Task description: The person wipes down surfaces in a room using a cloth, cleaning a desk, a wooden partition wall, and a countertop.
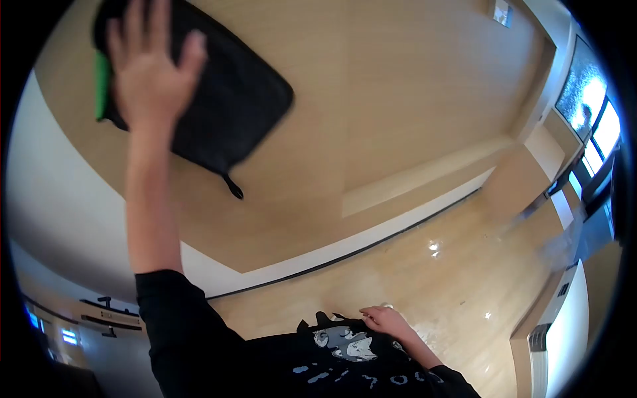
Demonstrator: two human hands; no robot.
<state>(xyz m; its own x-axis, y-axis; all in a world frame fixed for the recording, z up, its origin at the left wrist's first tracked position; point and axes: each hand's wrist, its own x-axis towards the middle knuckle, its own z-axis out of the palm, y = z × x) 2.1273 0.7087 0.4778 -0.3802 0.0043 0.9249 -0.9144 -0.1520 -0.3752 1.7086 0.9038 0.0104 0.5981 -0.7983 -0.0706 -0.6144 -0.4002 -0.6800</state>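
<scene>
My left hand [156, 83] is stretched out at the upper left, fingers spread, over a flat black case [232, 99]. The hand overlaps the case, but I cannot tell how firmly it touches. The case has rounded corners, a small black loop at its lower corner and a bright green strip [101, 86] along its left edge. It rests against a wide light-wood surface [411, 86]. Low in front of my body, beside my black printed shirt [345, 345], is my right hand [387, 320]. Its fingers are loosely extended, with nothing seen in them.
A white edge [73, 166] curves around the wood surface on the left. Below lies a shiny tan floor [371, 272] with a dark strip along its border. A white cabinet-like piece [564, 331] stands at the lower right, and bright windows [604, 126] show at the far right.
</scene>
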